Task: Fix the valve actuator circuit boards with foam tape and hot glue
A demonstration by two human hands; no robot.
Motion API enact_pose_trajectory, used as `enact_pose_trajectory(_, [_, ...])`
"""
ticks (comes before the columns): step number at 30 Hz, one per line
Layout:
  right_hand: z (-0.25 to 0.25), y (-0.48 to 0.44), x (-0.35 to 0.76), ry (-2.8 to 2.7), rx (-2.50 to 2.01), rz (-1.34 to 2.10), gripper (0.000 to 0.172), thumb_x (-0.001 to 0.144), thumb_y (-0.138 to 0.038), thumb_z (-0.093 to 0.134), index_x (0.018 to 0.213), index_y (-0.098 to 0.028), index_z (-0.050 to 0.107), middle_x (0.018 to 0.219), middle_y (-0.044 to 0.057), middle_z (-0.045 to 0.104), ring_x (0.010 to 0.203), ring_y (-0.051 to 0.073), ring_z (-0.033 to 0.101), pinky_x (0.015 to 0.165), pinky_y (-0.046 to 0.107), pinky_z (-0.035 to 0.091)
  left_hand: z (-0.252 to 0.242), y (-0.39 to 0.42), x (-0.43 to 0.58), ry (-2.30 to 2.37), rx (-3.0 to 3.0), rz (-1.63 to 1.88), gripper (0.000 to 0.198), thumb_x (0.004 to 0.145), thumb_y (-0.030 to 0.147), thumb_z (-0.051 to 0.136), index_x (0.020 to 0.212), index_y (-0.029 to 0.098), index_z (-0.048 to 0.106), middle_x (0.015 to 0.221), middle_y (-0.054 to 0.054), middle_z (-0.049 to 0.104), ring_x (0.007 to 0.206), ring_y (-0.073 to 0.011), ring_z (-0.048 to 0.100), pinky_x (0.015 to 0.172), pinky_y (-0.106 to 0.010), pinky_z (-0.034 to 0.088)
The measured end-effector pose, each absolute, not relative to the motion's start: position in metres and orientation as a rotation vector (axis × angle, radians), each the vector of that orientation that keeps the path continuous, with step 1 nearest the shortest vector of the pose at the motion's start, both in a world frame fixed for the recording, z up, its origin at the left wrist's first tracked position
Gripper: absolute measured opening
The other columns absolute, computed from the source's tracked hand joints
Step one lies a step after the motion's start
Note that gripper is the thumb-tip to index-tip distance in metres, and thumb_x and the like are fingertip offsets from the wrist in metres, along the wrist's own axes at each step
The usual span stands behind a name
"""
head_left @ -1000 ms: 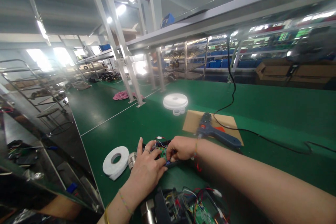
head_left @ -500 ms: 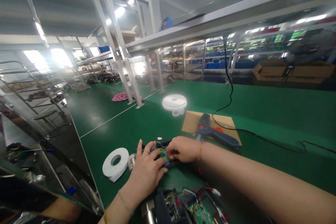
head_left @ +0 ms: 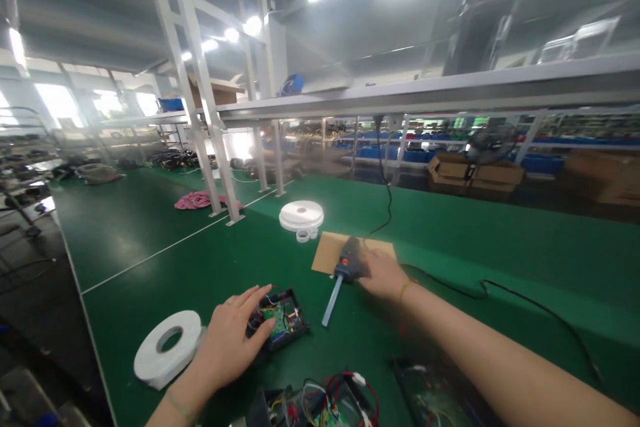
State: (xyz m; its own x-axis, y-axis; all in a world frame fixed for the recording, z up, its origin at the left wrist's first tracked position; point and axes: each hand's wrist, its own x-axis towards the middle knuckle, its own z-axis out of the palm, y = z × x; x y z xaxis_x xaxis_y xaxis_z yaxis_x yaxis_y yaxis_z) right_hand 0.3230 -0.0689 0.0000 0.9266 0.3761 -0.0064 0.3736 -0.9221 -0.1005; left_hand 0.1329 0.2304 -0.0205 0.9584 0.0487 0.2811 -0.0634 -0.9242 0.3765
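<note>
My left hand (head_left: 231, 337) lies with fingers spread on the left side of a small black case with a green circuit board and coloured wires (head_left: 280, 317) on the green belt. My right hand (head_left: 381, 273) has reached forward and is wrapped round the handle of a blue glue gun (head_left: 347, 265), which sits at the edge of a cardboard sheet (head_left: 327, 250). A pale glue stick (head_left: 331, 300) juts from the gun toward me. Its black cord (head_left: 490, 287) runs off to the right.
A white tape roll (head_left: 165, 349) lies left of my left hand. More white rolls (head_left: 301, 215) sit beyond the cardboard. Opened units with wires (head_left: 320, 403) lie at the near edge. A pink bundle (head_left: 200, 200) and metal frame posts (head_left: 210, 113) stand farther off.
My right hand left the circuit board and moved forward onto the glue gun. My left hand stayed on the black case. The view shifted right and upward.
</note>
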Motion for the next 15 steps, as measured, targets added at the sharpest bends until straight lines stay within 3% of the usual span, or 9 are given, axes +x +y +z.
enact_pose_trajectory(6, [-0.015, -0.060, 0.337, -0.442, -3.079, 0.169, 0.041, 0.095, -0.039, 0.066, 0.129, -0.017, 0.057, 0.134, 0.011, 0.056, 0.118, 0.029, 0.057, 0.098, 0.051, 0.050, -0.031, 0.211, 0.123, 0.152, 2.658, 0.408, 0.056, 0.093, 0.059, 0.037, 0.133, 0.028, 0.059, 0.137, -0.006, 0.062, 0.128, -0.0276, 0.057, 0.106, -0.054, 0.046])
enact_pose_trajectory(15, [-0.014, -0.066, 0.338, -0.504, -2.898, 0.139, 0.031, 0.096, -0.037, 0.065, 0.119, -0.016, 0.062, 0.125, 0.010, 0.061, 0.110, 0.025, 0.061, 0.095, 0.048, 0.052, -0.035, 0.208, 0.121, 0.142, 2.600, 0.614, 0.048, 0.093, 0.055, 0.041, 0.125, 0.028, 0.065, 0.131, -0.006, 0.066, 0.121, -0.0281, 0.060, 0.100, -0.054, 0.050])
